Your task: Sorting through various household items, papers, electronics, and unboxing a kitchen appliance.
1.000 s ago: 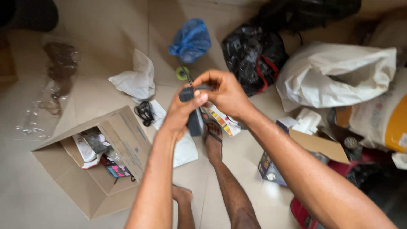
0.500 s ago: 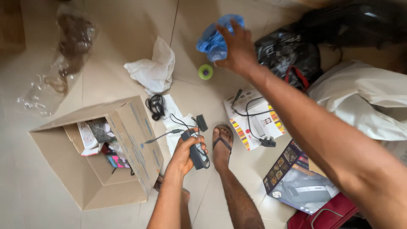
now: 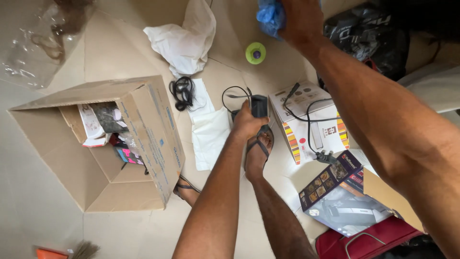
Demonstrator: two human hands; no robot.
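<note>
My left hand [image 3: 247, 123] grips a black power adapter [image 3: 259, 106] above my sandalled foot [image 3: 257, 153]; its thin black cable [image 3: 233, 92] loops out to the left. My right hand [image 3: 299, 19] reaches far forward to the top edge of view and rests on a crumpled blue plastic bag [image 3: 270, 15], fingers curled over it. A white box with striped edges [image 3: 309, 122] lies between my arms on the floor, with a second black cable and plug [image 3: 323, 156] draped across it.
An open cardboard box [image 3: 103, 144] with packets inside stands at left. White bag [image 3: 184, 41], black earphones [image 3: 182, 91], white paper [image 3: 208, 134], green lid [image 3: 255, 52], black bag [image 3: 364, 33], printed appliance box [image 3: 342, 196], red case [image 3: 364, 242] and clear plastic [image 3: 33, 38] litter the tiled floor.
My left hand has carried the adapter forward and up, past the foot. My right hand has closed down on the blue bag. The view has shifted nearer to the floor.
</note>
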